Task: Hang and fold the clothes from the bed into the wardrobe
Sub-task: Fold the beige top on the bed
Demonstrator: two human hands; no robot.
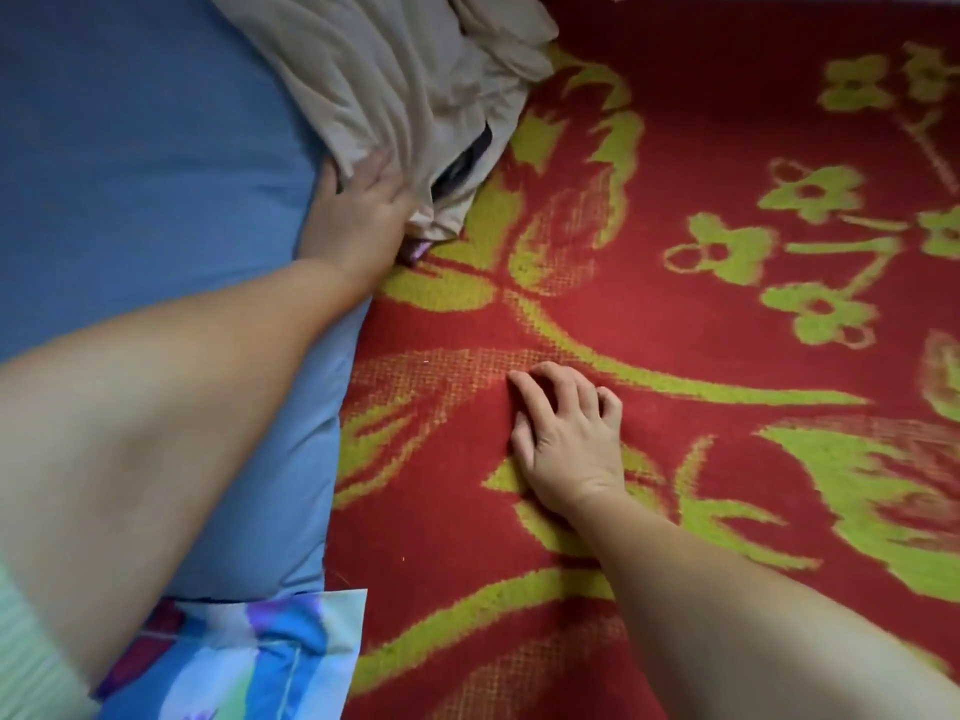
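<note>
A crumpled beige garment (395, 90) lies at the top of the view, half on a blue pillow (145, 163) and half on the bed's red blanket (701, 174) with its yellow-green flowers. A dark piece of cloth (462, 171) peeks out from under the beige folds. My left hand (358, 210) reaches along the pillow's edge and its fingers close on the garment's lower edge. My right hand (566, 433) rests palm down on the blanket, fingers spread and slightly curled, holding nothing. No wardrobe is in view.
A patterned blue, white and purple cloth (249, 662) lies at the bottom left beside the pillow's corner. The red blanket stretches to the right and bottom of the view.
</note>
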